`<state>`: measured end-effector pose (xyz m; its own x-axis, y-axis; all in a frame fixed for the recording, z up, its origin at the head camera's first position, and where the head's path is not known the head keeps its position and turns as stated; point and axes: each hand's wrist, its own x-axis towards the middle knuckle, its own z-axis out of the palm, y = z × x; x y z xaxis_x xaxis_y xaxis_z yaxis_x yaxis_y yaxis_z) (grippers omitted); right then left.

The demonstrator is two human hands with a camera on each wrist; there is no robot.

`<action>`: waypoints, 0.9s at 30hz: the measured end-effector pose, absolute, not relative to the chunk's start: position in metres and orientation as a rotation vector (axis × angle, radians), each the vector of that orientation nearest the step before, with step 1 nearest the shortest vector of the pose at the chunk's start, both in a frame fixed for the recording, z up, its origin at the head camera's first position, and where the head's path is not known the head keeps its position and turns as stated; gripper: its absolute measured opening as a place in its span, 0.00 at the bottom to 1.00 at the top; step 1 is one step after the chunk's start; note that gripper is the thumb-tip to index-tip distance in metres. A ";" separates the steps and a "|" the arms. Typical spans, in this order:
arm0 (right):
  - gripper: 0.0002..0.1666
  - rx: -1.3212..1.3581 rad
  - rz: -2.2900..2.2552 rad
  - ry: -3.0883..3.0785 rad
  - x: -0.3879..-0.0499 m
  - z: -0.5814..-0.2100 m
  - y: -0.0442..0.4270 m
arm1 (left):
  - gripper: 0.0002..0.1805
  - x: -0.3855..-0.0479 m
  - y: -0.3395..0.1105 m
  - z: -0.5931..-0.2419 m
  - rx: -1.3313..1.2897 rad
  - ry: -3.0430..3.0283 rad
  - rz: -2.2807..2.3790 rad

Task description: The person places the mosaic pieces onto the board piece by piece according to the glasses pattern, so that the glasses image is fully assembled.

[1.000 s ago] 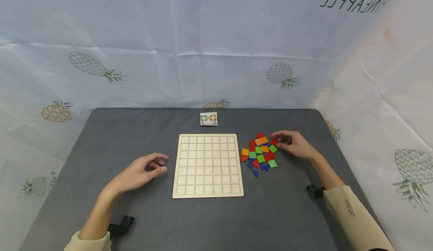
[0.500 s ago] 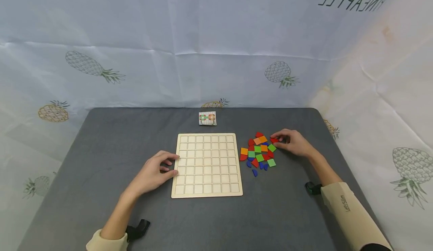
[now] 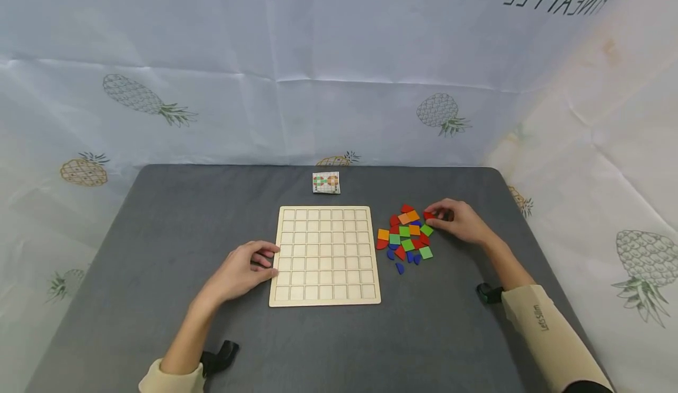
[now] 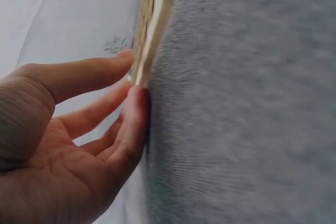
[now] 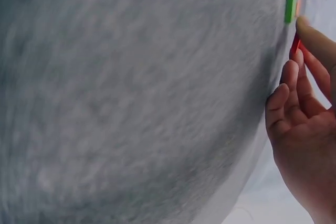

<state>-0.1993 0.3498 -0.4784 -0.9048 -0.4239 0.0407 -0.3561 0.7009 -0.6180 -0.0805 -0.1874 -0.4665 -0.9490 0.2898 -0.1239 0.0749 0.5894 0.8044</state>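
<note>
At the left edge of the wooden grid board, the left hand has its thumb and fingertips on the rim. The left wrist view shows the board's edge between the thumb and fingers of the left hand. Beside the pile of coloured pieces, the right hand pinches a red piece by its right side. That red piece shows between thumb and index finger of the right hand, near a green piece.
Green squares, orange squares, red pieces and blue pieces lie loosely right of the board. A small patterned card stands behind the board on the grey table. A pineapple-print cloth hangs behind.
The left hand has moved right from beside the board to its left edge. The right hand's fingers have closed on the red piece, with little shift of the arm.
</note>
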 end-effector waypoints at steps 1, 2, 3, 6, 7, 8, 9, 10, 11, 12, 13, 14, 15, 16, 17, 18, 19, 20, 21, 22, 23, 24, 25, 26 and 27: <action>0.14 -0.645 -0.981 2.805 -0.198 -0.477 0.347 | 0.23 -0.081 -0.187 -0.465 0.297 2.567 1.284; 0.14 -0.640 -0.980 2.806 -0.197 -0.475 0.344 | 0.23 -0.082 -0.187 -0.464 0.284 2.555 1.281; 0.14 -0.636 -0.983 2.805 -0.197 -0.473 0.340 | 0.23 -0.083 -0.187 -0.463 0.273 2.548 1.278; 0.15 -0.623 -0.997 2.800 -0.194 -0.468 0.328 | 0.23 -0.084 -0.185 -0.462 0.237 2.540 1.270; 0.15 -0.621 -1.004 2.798 -0.193 -0.467 0.323 | 0.23 -0.085 -0.185 -0.462 0.218 2.543 1.267; 0.15 -0.619 -1.010 2.794 -0.192 -0.466 0.318 | 0.23 -0.086 -0.184 -0.462 0.199 2.548 1.267; 0.15 -0.621 -1.009 2.796 -0.192 -0.465 0.313 | 0.23 -0.086 -0.183 -0.462 0.183 2.552 1.270; 0.16 -0.623 -1.012 2.796 -0.191 -0.464 0.308 | 0.23 -0.087 -0.183 -0.462 0.171 2.551 1.275; 0.16 -0.627 -1.020 2.792 -0.190 -0.463 0.303 | 0.23 -0.087 -0.182 -0.462 0.153 2.540 1.294; 0.16 -0.633 -1.029 2.787 -0.189 -0.461 0.299 | 0.23 -0.088 -0.181 -0.462 0.136 2.525 1.319; 0.16 -0.645 -1.036 2.784 -0.188 -0.461 0.294 | 0.24 -0.089 -0.180 -0.462 0.119 2.509 1.343; 0.16 -0.658 -1.042 2.778 -0.187 -0.460 0.290 | 0.24 -0.090 -0.180 -0.463 0.108 2.492 1.368; 0.16 -0.670 -1.054 2.768 -0.186 -0.460 0.285 | 0.24 -0.090 -0.179 -0.463 0.100 2.475 1.391; 0.15 -0.681 -1.068 2.756 -0.185 -0.459 0.281 | 0.25 -0.091 -0.179 -0.463 0.092 2.458 1.415; 0.15 -0.694 -1.079 2.747 -0.185 -0.459 0.277 | 0.25 -0.091 -0.178 -0.463 0.079 2.442 1.437; 0.15 -0.705 -1.085 2.740 -0.184 -0.459 0.273 | 0.25 -0.091 -0.178 -0.463 0.073 2.439 1.444; 0.15 -0.715 -1.087 2.736 -0.184 -0.458 0.270 | 0.25 -0.092 -0.178 -0.464 0.067 2.437 1.448; 0.15 -0.717 -1.090 2.730 -0.183 -0.458 0.266 | 0.25 -0.092 -0.177 -0.464 0.065 2.437 1.450; 0.15 -0.719 -1.094 2.724 -0.183 -0.458 0.262 | 0.26 -0.092 -0.177 -0.464 0.062 2.436 1.454; 0.15 -0.717 -1.093 2.722 -0.182 -0.458 0.258 | 0.26 -0.093 -0.178 -0.465 0.059 2.434 1.457; 0.15 -0.718 -1.096 2.717 -0.181 -0.458 0.255 | 0.26 -0.093 -0.178 -0.465 0.057 2.432 1.459; 0.15 -0.719 -1.100 2.711 -0.181 -0.459 0.251 | 0.27 -0.093 -0.178 -0.465 0.056 2.431 1.459; 0.15 -0.717 -1.107 2.700 -0.180 -0.459 0.248 | 0.27 -0.093 -0.178 -0.466 0.054 2.431 1.459; 0.15 -0.716 -1.117 2.686 -0.179 -0.459 0.244 | 0.27 -0.093 -0.178 -0.466 0.054 2.432 1.458; 0.15 -0.720 -1.124 2.677 -0.179 -0.460 0.241 | 0.27 -0.093 -0.179 -0.466 0.054 2.432 1.458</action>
